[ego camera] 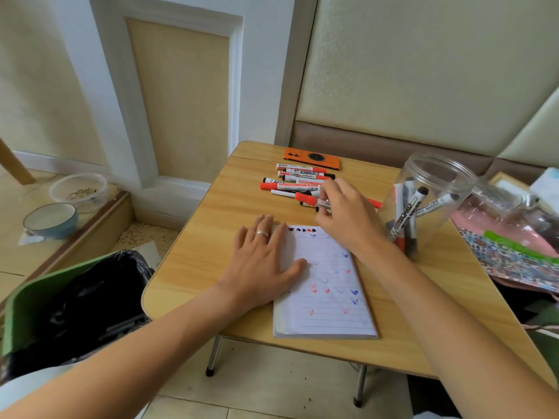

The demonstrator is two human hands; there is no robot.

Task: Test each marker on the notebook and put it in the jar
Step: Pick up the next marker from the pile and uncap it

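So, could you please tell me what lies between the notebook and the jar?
In the head view, only the right hand and its forearm cross the bare table between notebook and jar.

Orange phone [311, 158] lying beyond the fingers; green bin [60, 300] sitting left; bowl [50, 220] farther left.

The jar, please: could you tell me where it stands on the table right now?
In the head view the jar stands upright near the right edge of the table, right of the notebook and the right hand, with several markers inside.
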